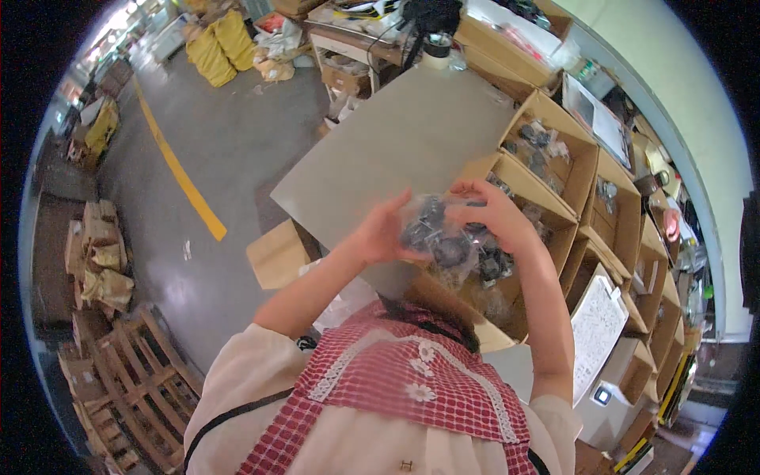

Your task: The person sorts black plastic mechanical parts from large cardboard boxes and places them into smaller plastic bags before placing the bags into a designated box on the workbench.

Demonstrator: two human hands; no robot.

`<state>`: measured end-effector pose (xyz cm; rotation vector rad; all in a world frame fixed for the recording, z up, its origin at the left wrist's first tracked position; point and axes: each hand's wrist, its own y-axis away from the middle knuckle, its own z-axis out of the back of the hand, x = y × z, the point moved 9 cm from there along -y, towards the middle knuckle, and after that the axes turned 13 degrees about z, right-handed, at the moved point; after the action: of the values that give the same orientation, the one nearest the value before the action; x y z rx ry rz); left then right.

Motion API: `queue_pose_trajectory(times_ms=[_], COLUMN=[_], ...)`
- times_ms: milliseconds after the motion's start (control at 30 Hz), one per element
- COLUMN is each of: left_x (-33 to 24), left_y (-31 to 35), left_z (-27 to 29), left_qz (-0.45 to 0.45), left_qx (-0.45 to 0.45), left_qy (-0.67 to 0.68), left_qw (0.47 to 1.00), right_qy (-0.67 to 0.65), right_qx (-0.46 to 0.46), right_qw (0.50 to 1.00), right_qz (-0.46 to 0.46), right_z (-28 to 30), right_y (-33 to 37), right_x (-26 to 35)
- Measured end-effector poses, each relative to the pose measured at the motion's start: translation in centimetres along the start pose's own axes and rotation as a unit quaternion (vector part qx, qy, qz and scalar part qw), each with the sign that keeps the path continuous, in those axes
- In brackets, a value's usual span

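Between my two hands is a clear plastic bag (450, 252) with several dark round parts inside; their exact kind I cannot make out. My left hand (385, 228) curls around the bag's left side. Over the bag's upper right, my right hand (492, 212) bends its fingers onto the plastic. The bag is above the near right corner of a grey tabletop (380, 150). Just below and right of it, an open cardboard box (513, 305) holds more bagged dark parts (495, 265), partly hidden by my right forearm.
Open cardboard boxes (595, 162) with bagged parts line the right side. A clipboard with a printed sheet (595, 332) leans among them. At the table's far end stands a jar (436, 49). Wooden pallets (142, 380) and yellow sacks (222, 47) are on the floor at left.
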<state>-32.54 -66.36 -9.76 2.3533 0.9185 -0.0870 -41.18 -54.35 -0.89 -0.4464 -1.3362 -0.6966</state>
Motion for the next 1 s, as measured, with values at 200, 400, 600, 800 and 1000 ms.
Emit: queue_pose_trajectory(times_ms=[200,400,600,800,1000], left_x=[-0.5,-0.6,0.2,0.5,0.6], left_y=[0.9,0.6,-1.3,-2.1,-2.4], left_z=[1.8,0.7,-0.2,-1.4,-1.1], left_qz=[-0.096,-0.115,-0.04,-0.024,-0.02], left_qx=[-0.024,-0.021,0.025,0.046,0.06], left_qy=[0.079,0.104,0.104,0.095,0.089], left_qw=[0.992,0.988,0.993,0.994,0.994], right_qy=[-0.274,-0.186,-0.244,-0.002,-0.085], right_qx=[-0.084,-0.088,-0.139,-0.124,-0.15], right_qw=[0.957,0.978,0.951,0.975,0.966], right_qz=[-0.038,0.021,0.132,0.184,0.193], right_z=[-0.6,-2.3,-1.3,-0.6,0.8], right_y=[0.5,1.5,1.9,1.7,1.0], right_x=[-1.5,-0.1,5.5,6.6,6.4])
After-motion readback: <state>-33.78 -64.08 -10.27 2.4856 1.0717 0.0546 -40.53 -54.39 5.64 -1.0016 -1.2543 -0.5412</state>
